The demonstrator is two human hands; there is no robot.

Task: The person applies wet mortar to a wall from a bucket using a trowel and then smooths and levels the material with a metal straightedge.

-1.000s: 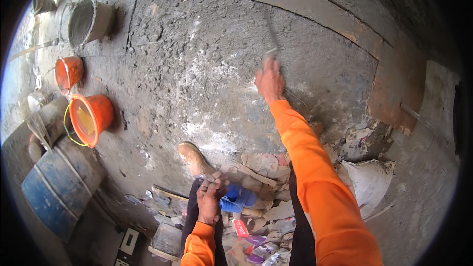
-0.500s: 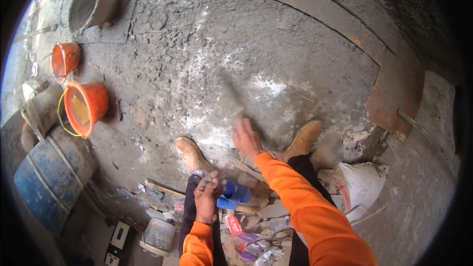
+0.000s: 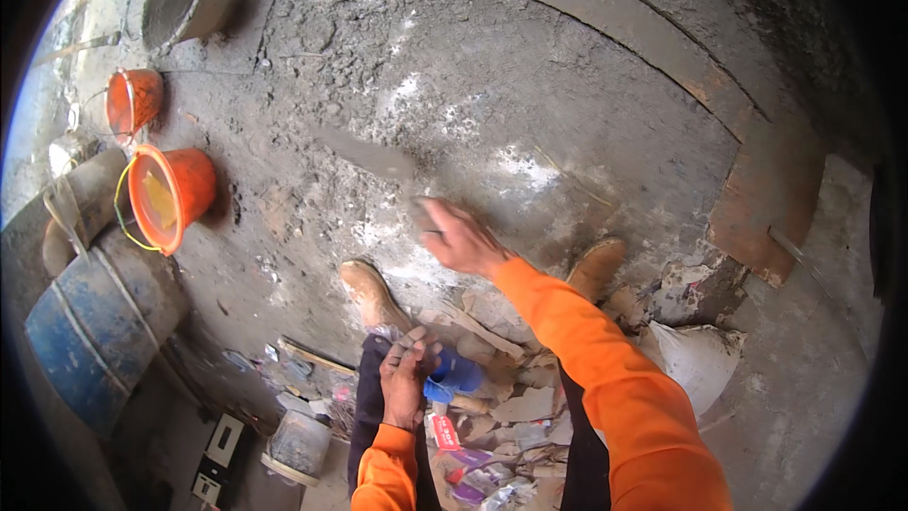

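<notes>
Head view: nearest me, my left hand (image 3: 405, 380) is resting closed on my knee, beside a blue object (image 3: 456, 371) I cannot identify. Farther out, my right hand (image 3: 461, 238) is gripping a trowel (image 3: 371, 157) by its handle, the blurred grey blade reaching ahead-left over the wet cement floor (image 3: 530, 95). Two orange buckets (image 3: 170, 194) are standing farther left.

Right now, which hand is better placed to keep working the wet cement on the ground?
Right. The right hand is stretched out over the cement floor, gripping a trowel whose blurred blade is over the surface. The left hand is tucked back against the knee, away from the cement.
</notes>
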